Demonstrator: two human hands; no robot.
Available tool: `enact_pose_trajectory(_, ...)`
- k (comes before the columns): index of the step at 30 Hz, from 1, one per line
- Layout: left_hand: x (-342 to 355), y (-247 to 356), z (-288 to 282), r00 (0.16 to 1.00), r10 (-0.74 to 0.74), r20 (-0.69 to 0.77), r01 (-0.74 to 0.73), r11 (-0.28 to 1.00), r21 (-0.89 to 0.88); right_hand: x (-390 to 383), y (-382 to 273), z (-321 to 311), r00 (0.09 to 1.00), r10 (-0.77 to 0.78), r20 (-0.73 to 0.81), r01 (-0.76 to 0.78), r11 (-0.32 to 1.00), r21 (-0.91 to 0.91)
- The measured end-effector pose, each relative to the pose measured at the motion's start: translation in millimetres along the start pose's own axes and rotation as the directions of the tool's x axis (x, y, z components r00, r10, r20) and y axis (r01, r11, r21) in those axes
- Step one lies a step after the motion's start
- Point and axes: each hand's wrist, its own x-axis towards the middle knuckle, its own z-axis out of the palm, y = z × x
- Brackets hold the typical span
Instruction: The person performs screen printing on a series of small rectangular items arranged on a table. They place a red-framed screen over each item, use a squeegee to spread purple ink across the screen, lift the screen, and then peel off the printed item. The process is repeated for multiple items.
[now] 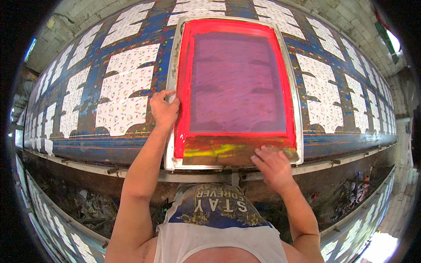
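Pale metal rectangular frame (170, 151) lies flat on the long dark-blue, paint-spattered table (163, 57), right in front of the person, near end at the table's near edge. Inside it: a translucent purple mesh panel (237, 83) bordered by thick bright-red ink (185, 79), with faint dark curved shapes showing through the mesh. Across the frame's near end sits a wide flat brown board (219, 153), smeared yellow mostly on its left half; red band directly beyond its far edge. Hands are well apart. Left hand (164, 109) is at the frame's left rail, around mid-length, fingers bent and touching the rail; can't tell if it's clamped. Right hand (275, 164) is on the board toward its right end, fingers laid over the top face; thumb hidden, so can't tell if it's gripping. White small-print pieces (127, 92) with notched outlines lie flat in rows left, right and beyond the frame, blue surface between them. Pale rail (351, 155) runs along the table's near side. Person wears a white sleeveless top (215, 241) with a dark-blue printed section at the hem. Nearer, more notched white pieces on surfaces at far left (55, 223) and far right; cluttered dark strip in between, too murky to sort out.
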Motion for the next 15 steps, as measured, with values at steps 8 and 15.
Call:
enact_pose_trajectory(8, -0.1, -0.3, -0.2, 0.995, 0.088, -0.046, -0.087, 0.996, 0.028, 93.5, -20.5, -23.7, 0.963, 0.168, 0.210, -0.171, 0.985, -0.002)
enact_pose_trajectory(15, -2.9, 1.5, 1.9, 1.000, -0.008, -0.027, 0.008, 1.000, -0.023, 124.8, 6.2, -61.5, 0.843, 0.218, 0.491, -0.309, 0.945, 0.111)
